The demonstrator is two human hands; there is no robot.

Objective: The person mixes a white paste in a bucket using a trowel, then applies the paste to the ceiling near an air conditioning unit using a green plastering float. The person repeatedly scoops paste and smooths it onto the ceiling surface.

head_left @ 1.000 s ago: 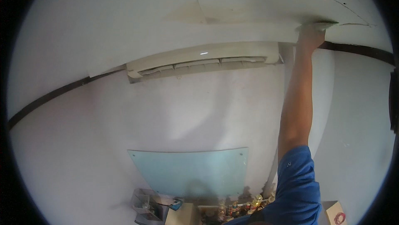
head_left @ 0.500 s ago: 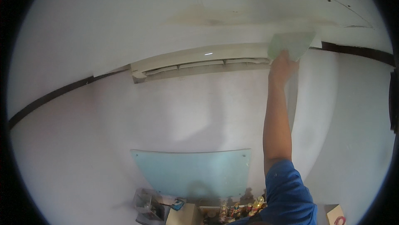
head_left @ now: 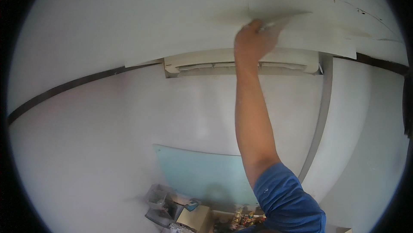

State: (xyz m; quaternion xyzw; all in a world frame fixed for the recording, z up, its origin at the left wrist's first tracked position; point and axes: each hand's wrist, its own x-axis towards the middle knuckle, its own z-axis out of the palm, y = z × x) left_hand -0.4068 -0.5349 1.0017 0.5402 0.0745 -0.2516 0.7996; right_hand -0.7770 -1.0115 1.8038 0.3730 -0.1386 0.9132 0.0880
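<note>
My right hand [head_left: 254,41] is raised overhead at the end of a bare forearm, with a blue sleeve above the elbow. Its fingers are closed on a flat, pale green spreader [head_left: 282,21], tilted so that it shows nearly edge-on. The spreader lies close against the white ceiling [head_left: 172,22], beside a brownish stain; whether its edge touches cannot be made out. Cracks with dark spots run across the ceiling beyond it. My left hand is out of view.
A white wall air conditioner [head_left: 200,66] sits just under the ceiling, partly behind my forearm. Lower down are a pale blue glass board [head_left: 193,170], a grey bin [head_left: 157,196], a cardboard box [head_left: 193,218] and gold figurines [head_left: 245,219]. Dark trim [head_left: 64,90] follows the wall's top.
My right hand has swept left with the spreader, from the air conditioner's right end to the ceiling above its middle. The spreader has turned from broadside to nearly edge-on. The view has shifted slightly.
</note>
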